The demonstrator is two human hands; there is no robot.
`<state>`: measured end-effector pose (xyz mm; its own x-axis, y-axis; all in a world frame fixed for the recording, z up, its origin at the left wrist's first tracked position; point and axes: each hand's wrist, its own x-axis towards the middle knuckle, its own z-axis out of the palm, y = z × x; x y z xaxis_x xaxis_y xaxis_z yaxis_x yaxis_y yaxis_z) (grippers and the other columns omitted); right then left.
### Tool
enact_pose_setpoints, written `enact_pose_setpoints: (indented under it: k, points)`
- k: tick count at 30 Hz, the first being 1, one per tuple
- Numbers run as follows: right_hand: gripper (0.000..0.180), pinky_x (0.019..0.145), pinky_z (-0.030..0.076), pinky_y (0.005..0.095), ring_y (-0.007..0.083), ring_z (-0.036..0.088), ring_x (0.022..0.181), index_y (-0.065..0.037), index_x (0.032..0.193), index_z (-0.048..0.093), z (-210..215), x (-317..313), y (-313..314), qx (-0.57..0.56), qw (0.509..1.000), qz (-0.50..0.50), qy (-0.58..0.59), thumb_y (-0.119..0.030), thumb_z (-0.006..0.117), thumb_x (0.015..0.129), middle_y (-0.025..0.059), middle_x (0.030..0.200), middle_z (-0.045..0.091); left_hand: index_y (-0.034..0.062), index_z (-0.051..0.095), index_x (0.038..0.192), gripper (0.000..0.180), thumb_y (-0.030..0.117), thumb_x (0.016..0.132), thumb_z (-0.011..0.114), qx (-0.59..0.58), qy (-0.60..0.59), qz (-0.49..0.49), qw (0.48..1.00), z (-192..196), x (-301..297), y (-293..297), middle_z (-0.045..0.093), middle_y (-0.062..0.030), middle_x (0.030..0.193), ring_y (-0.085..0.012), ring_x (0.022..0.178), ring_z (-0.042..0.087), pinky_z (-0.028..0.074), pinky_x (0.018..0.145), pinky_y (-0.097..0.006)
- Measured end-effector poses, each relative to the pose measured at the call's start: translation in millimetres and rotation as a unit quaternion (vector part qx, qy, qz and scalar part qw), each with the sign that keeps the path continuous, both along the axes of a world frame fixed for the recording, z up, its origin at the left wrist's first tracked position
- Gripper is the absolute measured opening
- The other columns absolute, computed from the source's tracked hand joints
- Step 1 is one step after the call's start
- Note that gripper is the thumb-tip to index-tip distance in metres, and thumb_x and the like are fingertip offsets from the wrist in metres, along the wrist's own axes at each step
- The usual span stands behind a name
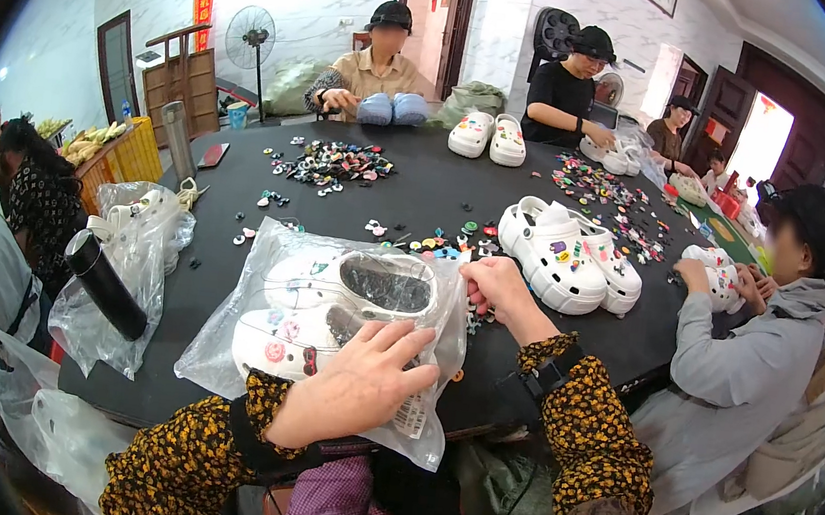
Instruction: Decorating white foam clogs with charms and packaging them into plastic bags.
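Observation:
A pair of white clogs (263, 342) with colourful charms lies on its side in a clear plastic bag (203, 361) on the table before me. My left hand (360, 373) rests flat over the bagged clogs, fingers stretched out. At the bag's right edge, my right hand (503, 289) pinches the plastic film between bent fingers. Just beyond that hand stands another pair of white clogs (558, 263), decorated with charms. Small loose charms (444, 244) are scattered along the far side of the bag; some are partly hidden behind it and my right hand.
The black table (231, 163) holds heaps of charms (337, 164) and white clogs (488, 137) farther off. A black bottle (106, 284) lies tilted on plastic at the left. Across the table a person handles blue clogs (393, 109); a person in grey (760, 344) works at my right.

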<state>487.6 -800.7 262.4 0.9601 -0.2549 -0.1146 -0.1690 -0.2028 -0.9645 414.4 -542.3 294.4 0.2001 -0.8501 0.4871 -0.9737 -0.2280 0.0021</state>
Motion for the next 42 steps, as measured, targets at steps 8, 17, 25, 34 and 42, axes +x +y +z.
enact_pose_setpoints:
  k: [8,17,25,34,42]
  points:
    - [0.028,0.041,0.043,0.0249,0.0105,0.052,0.052,-0.002,0.076,0.059,-4.1,-15.3,-6.4,-0.021,0.999,0.009,-0.027,-0.028,0.058,0.087,0.004,0.067,0.057,0.0074,0.06,0.106,0.036,0.007,0.07,0.064,-0.044,0.015,0.005,0.999,4.8,-1.7,7.9,0.053,-0.017,0.122,-0.0354,0.116,0.049,0.041,0.092,-0.045]
    - [0.033,0.057,0.046,0.0288,0.0116,0.056,0.058,0.001,0.074,0.063,5.8,-71.3,1.1,-0.345,0.912,0.196,-0.1,-0.027,0.059,0.091,0.0041,0.064,0.061,0.0063,0.054,0.123,0.044,0.009,0.08,0.065,-0.078,0.019,0.121,0.989,18.4,17.6,47.1,0.05,-0.0199,0.13,-0.0373,0.123,0.045,0.037,0.1,-0.046]
    - [0.024,0.058,0.044,0.0233,0.0059,0.055,0.064,-0.002,0.088,0.067,24.6,-89.1,37.4,-0.052,0.933,0.352,-0.049,-0.023,0.058,0.094,0.0006,0.074,0.064,0.0028,0.052,0.123,0.042,0.01,0.083,0.062,-0.072,0.059,0.206,0.974,3.5,27.9,85.5,0.049,-0.0208,0.132,-0.0398,0.121,0.046,0.036,0.102,-0.046]
    - [0.02,0.077,0.048,0.0289,0.02,0.06,0.086,0.002,0.102,0.062,35.7,-83.8,52.3,-0.225,0.872,0.305,-0.309,-0.013,0.063,0.088,0.0117,0.099,0.063,0.0004,0.051,0.124,0.039,0.017,0.089,0.058,-0.045,0.094,0.24,0.965,-6.9,26.3,104.0,0.05,-0.0216,0.13,-0.0392,0.121,0.046,0.036,0.102,-0.045]
    - [0.046,0.103,0.037,0.0365,0.0316,0.05,0.122,0.0,0.133,0.049,37.7,-72.9,61.4,-0.262,0.842,0.389,-0.267,-0.003,0.05,0.087,0.0216,0.127,0.054,0.0025,0.05,0.124,0.04,0.022,0.09,0.058,-0.041,0.085,0.23,0.969,-18.6,30.1,106.1,0.051,-0.0195,0.129,-0.0378,0.119,0.047,0.038,0.096,-0.045]
